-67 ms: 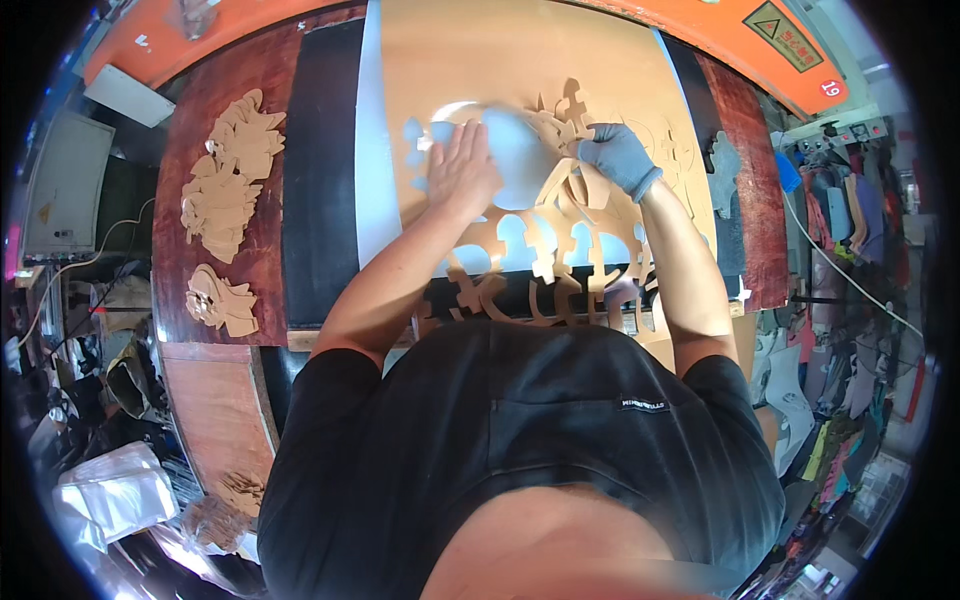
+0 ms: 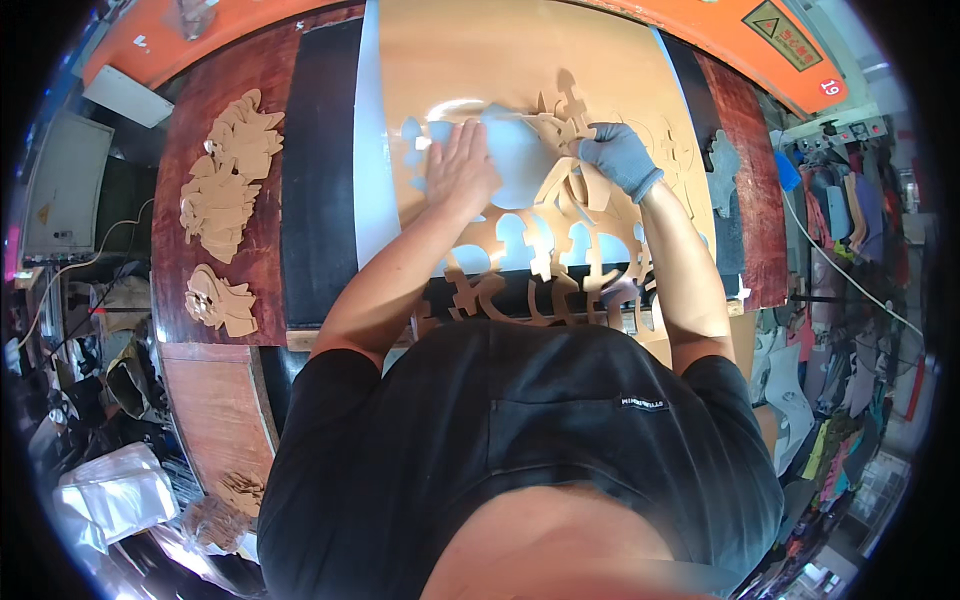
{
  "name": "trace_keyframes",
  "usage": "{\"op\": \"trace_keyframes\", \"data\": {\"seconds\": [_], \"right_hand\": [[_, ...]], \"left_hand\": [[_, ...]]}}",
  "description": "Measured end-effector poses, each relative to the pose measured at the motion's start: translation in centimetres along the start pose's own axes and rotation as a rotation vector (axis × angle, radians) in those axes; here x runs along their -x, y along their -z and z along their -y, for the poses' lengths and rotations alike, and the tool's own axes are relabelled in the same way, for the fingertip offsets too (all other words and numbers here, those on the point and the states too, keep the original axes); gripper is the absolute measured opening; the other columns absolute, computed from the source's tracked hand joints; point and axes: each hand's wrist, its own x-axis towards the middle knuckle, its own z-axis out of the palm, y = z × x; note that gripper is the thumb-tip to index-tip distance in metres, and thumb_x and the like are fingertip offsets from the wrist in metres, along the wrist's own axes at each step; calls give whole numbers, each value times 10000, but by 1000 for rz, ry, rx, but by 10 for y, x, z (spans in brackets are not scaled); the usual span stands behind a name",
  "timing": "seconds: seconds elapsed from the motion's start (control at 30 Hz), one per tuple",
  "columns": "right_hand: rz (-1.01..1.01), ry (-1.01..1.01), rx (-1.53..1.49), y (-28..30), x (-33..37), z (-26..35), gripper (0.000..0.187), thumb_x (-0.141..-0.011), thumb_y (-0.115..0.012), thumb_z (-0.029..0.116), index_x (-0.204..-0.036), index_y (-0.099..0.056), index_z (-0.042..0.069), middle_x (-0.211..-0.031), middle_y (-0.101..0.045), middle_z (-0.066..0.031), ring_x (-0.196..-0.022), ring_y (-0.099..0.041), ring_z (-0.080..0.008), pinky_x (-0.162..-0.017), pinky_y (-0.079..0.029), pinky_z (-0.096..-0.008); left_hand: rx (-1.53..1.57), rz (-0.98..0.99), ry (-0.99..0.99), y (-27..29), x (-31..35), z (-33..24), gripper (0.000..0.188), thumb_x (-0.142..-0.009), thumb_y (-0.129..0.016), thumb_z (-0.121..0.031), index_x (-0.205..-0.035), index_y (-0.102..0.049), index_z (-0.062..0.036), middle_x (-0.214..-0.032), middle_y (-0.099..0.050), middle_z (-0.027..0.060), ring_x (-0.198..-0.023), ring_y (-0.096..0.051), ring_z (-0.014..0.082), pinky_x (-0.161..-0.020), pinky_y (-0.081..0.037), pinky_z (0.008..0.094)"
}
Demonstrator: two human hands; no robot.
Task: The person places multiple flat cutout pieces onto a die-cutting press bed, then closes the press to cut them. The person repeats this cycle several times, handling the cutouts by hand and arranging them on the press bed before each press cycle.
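A tan sheet (image 2: 520,50), perhaps leather or a similar material, lies over a pale blue-white board (image 2: 370,170). Cut-out holes in its nearer part let the pale surface show through. My bare left hand (image 2: 463,168) rests flat on it, fingers stretched out, beside a large hole (image 2: 515,160). A grey-blue glove covers my right hand (image 2: 620,158), whose fingers pinch several tan cut pieces (image 2: 568,125) lifted above the sheet. More curved cut pieces (image 2: 575,188) stand up just below that hand. At the near edge, curled strips of the sheet (image 2: 530,290) hang over a black surface.
Heaps of tan cut pieces (image 2: 230,200) lie on the reddish-brown tabletop (image 2: 180,130) to the left, with a smaller pile (image 2: 222,300) nearer. An orange machine beam (image 2: 690,25) crosses the far side. At the right, a grey piece (image 2: 727,160) lies near hanging coloured shapes (image 2: 840,210).
The cut pieces in my right hand have shifted slightly left and upward. My left hand stays flat in nearly the same place.
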Motion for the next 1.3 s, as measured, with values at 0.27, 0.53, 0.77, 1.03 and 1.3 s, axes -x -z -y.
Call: {"op": "trace_keyframes", "data": {"seconds": [0.27, 0.53, 0.77, 1.03, 1.3], "right_hand": [[-415, 155, -423, 127, 39, -9, 162, -832, -603, 126, -944, -655, 22, -877, -659, -56, -742, -610, -106, -647, -476, -243], [-547, 85, -235, 161, 102, -14, 221, -836, -601, 145, -1006, -643, 9, -883, -651, -34, -754, -589, -86, -667, -456, -220], [-327, 28, 853, 37, 25, -20, 258, -767, -555, 263, -909, -656, 73, -828, -647, -166, -803, -610, -359, -721, -489, -411], [-241, -95, 430, -5, 13, -34, 277, -765, -535, 263, -889, -647, 42, -907, -633, -187, -864, -595, -367, -761, -467, -426], [-118, -36, 394, -9, 18, -19, 388, -751, -609, 358, -913, -616, 6, -927, -627, -211, -885, -610, -328, -759, -471, -379]], "left_hand": [[-41, -27, -17, -9, -2, 4, 536, -887, -440, -241, -1377, -303, -72, -1466, -258, 85, -1370, -200, 236, -1106, -141, 440], [141, -65, -418, 21, 9, -17, 534, -849, -521, -156, -1342, -341, -55, -1367, -389, 149, -1286, -340, 289, -1034, -284, 412], [895, 223, 359, 10, -22, -65, 562, -821, -586, -252, -1285, -391, -1, -1172, -521, 128, -1070, -499, 211, -874, -405, 373], [983, 815, 523, -8, -84, -56, 143, -859, -572, -215, -934, -550, -95, -866, -622, 33, -730, -595, 143, -550, -437, 278], [1384, 696, 529, 0, -62, -67, 277, -892, -530, -185, -1116, -529, -23, -1041, -607, 87, -934, -588, 217, -869, -461, 396]]}}
